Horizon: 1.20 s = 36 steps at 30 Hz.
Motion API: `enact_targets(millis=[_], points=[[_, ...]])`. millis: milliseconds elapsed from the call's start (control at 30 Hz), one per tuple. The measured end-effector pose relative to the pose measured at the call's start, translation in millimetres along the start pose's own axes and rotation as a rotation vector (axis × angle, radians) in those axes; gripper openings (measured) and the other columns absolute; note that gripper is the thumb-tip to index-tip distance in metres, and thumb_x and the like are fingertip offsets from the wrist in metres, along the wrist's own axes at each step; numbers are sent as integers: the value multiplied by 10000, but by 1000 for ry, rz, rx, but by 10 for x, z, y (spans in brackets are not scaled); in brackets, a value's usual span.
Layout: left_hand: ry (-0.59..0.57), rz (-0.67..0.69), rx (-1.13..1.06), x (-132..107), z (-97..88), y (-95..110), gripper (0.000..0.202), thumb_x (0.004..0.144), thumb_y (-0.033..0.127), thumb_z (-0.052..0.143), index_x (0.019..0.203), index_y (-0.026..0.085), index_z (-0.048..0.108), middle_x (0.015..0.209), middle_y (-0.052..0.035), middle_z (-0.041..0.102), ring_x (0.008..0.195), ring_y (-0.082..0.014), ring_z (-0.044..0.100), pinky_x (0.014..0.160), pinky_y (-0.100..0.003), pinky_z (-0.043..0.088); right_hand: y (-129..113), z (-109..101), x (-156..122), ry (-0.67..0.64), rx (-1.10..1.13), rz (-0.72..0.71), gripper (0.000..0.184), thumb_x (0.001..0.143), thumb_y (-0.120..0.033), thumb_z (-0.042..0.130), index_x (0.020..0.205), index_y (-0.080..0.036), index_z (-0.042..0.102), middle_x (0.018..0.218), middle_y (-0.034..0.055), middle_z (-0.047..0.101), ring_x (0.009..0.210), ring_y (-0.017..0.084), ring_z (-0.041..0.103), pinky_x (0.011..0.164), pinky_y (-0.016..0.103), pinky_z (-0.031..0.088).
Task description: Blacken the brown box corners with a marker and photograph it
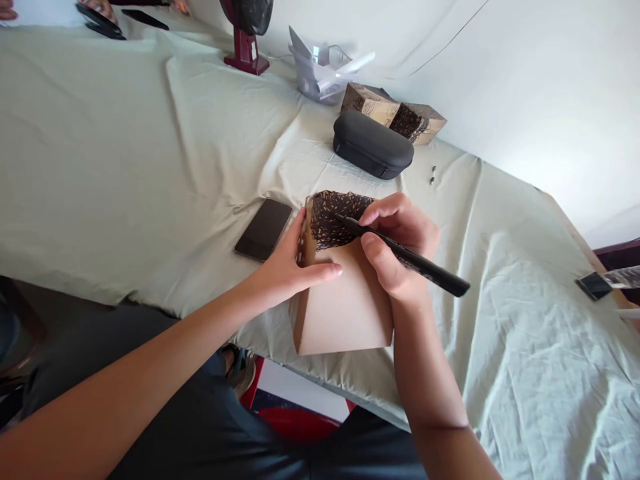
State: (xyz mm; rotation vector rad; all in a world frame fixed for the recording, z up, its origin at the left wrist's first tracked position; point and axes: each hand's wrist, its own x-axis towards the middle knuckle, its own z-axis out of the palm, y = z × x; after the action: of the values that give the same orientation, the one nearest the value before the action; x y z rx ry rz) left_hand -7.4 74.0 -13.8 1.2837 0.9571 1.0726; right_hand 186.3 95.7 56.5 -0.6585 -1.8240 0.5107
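Note:
A brown cardboard box [345,300] lies before me at the table's near edge, its far part covered in dense black pen marks. My left hand [295,263] grips the box's left side, thumb on the top face and fingers along the side. In my right hand [400,243] is a black marker pen [425,267], pinched between thumb and fingers. The pen's tip rests on or just above the dark patterned area; exact contact is too small to tell. Just left of the box lies a dark smartphone [264,230].
Beyond the box stand a black zip case [373,143], a patterned cardboard box [390,110], a clear basket [320,77] and a dark red fan base [246,53]. A pale cloth [115,153] covers the table. Another person's hand [103,10] shows at top left.

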Motion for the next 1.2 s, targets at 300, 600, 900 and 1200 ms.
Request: enact_targets(millis=[300, 600, 900, 1200], points=[[1, -3, 26, -13, -21, 25, 1235, 739, 481, 972, 1744, 340, 268, 1758, -145, 344, 1659, -519, 248, 1342, -777, 255, 53, -48, -5, -91, -14, -17, 51, 843, -255, 686, 808, -250, 650, 667, -43, 539, 588, 142, 474, 694, 362, 484], [7, -86, -7, 26, -76, 61, 1314, 709, 573, 957, 1749, 294, 204, 1614, -187, 504, 1502, -482, 500, 1274, -712, 399, 30, -196, 79, 396, 234, 13, 280, 1009, -494, 752, 877, -256, 685, 712, -47, 589, 439, 67, 454, 411, 233, 335], [134, 109, 180, 162, -566, 306, 1193, 675, 483, 960, 1668, 268, 333, 1557, -136, 554, 1436, -454, 524, 1210, -665, 461, 698, -1047, -828, 438, 616, 668, 348, 941, -553, 626, 1225, -372, 713, 1440, 43, 751, 709, 156, 679, 468, 273, 462], [171, 189, 137, 185, -435, 247, 1003, 733, 553, 966, 1579, 346, 469, 1493, -15, 654, 1414, -357, 548, 1218, -546, 470, 957, -853, -1386, 67, -363, 749, 295, 805, -296, 586, 1096, -249, 608, 860, 13, 761, 607, 154, 531, 622, 312, 417]])
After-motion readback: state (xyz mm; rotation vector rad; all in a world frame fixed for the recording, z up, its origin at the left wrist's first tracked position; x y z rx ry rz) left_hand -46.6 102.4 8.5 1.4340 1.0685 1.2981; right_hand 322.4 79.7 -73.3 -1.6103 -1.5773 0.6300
